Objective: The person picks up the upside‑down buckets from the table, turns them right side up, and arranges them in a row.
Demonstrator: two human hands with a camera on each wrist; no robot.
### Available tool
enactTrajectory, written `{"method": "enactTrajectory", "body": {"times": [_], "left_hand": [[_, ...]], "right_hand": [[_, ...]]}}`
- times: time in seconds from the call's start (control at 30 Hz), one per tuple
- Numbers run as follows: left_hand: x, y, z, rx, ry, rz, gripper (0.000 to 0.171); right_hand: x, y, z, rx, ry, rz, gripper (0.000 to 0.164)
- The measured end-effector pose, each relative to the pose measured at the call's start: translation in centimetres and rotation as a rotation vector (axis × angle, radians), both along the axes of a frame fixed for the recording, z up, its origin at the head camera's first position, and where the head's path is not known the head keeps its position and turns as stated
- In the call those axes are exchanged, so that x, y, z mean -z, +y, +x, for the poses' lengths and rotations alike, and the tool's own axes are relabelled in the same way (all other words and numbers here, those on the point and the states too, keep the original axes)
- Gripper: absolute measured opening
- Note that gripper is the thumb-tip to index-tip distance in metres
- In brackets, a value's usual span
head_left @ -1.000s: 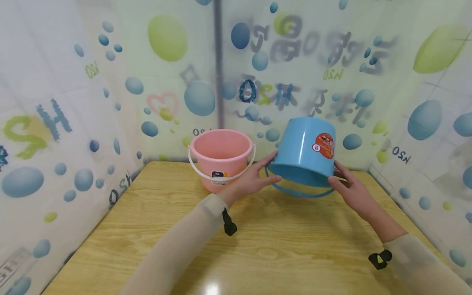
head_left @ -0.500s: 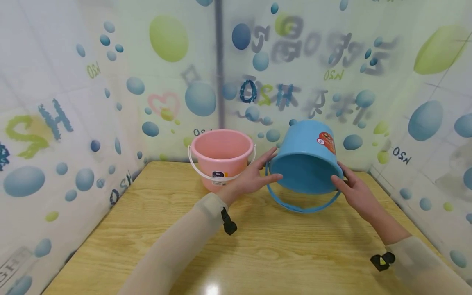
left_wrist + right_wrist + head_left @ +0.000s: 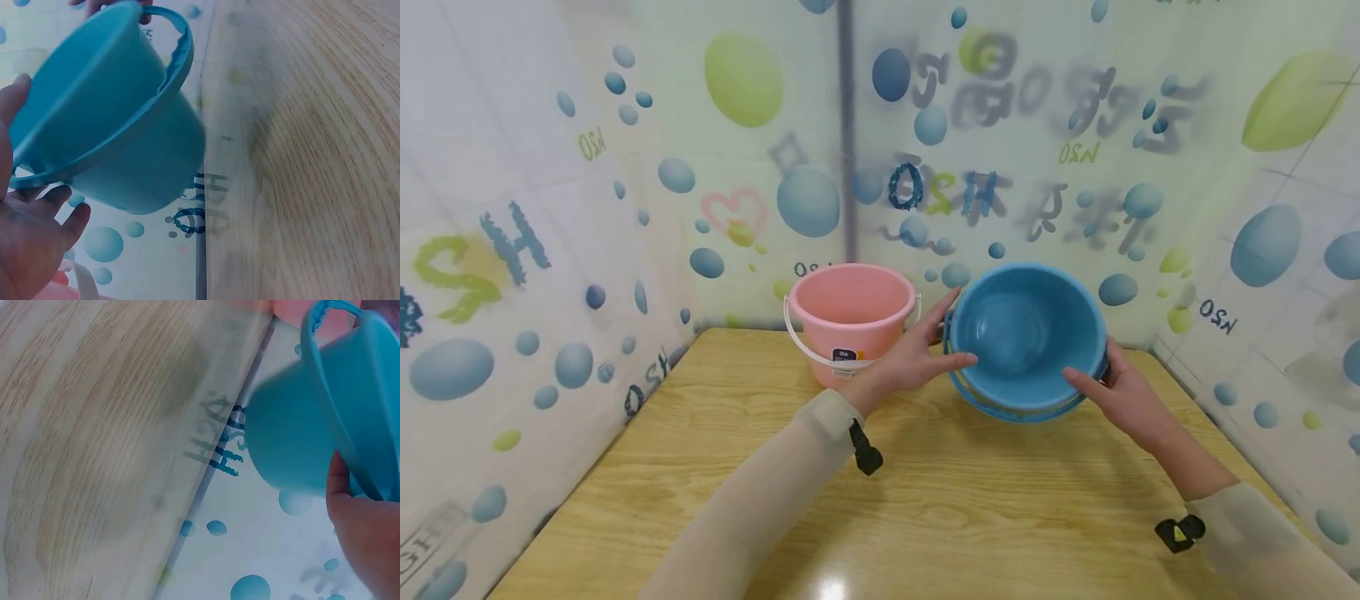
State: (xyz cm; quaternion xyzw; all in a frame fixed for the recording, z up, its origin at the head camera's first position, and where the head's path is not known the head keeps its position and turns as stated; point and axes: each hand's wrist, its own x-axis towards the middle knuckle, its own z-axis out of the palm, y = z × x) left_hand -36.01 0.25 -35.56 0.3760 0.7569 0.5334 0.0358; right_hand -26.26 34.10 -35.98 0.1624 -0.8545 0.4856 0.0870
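Both hands hold a blue plastic bucket (image 3: 1026, 333) over the back right of the table, its mouth tilted toward the head camera. At the bucket's left side my left hand (image 3: 917, 354) has its thumb in front of the rim and its fingers behind. On the opposite side my right hand (image 3: 1127, 400) grips the rim, thumb forward, other fingers mostly hidden. The bucket's blue handle (image 3: 181, 62) hangs along the rim in the left wrist view. Bare wall of the bucket (image 3: 287, 431) shows in the right wrist view, beside the right hand (image 3: 365, 534).
A pink bucket (image 3: 853, 333) with a white handle (image 3: 797, 337) stands upright at the back of the wooden table (image 3: 925, 500), just behind the left forearm. Bubble-printed curtains (image 3: 737, 167) enclose the table at the back and sides.
The blue bucket has turned from mouth-down to mouth facing the head camera, so its inside shows and its red label is out of sight. Both hands stay near the same spots; the pink bucket stands still.
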Motion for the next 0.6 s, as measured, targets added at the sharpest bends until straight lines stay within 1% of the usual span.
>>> {"method": "enactTrajectory", "body": {"times": [0.13,0.2,0.3,0.43,0.6], "left_hand": [[-0.11,-0.21,-0.09,0.002,0.001,-0.009,0.109],[-0.20,-0.37,-0.15,0.006,-0.005,-0.016,0.111],[-0.37,-0.61,-0.20,0.022,-0.022,-0.021,0.116],[-0.68,-0.73,-0.18,0.014,-0.022,-0.043,0.121],[-0.87,-0.47,-0.22,-0.019,-0.032,-0.050,0.119]], "right_hand": [[-0.01,0.08,-0.03,-0.031,-0.025,-0.011,0.106],[-0.01,0.19,0.01,-0.032,-0.042,-0.001,0.111],[-0.05,0.39,0.03,-0.028,-0.038,0.008,0.116],[-0.23,0.65,0.10,-0.036,-0.007,-0.019,0.117],[-0.54,0.79,0.11,-0.044,0.026,-0.038,0.112]]}}
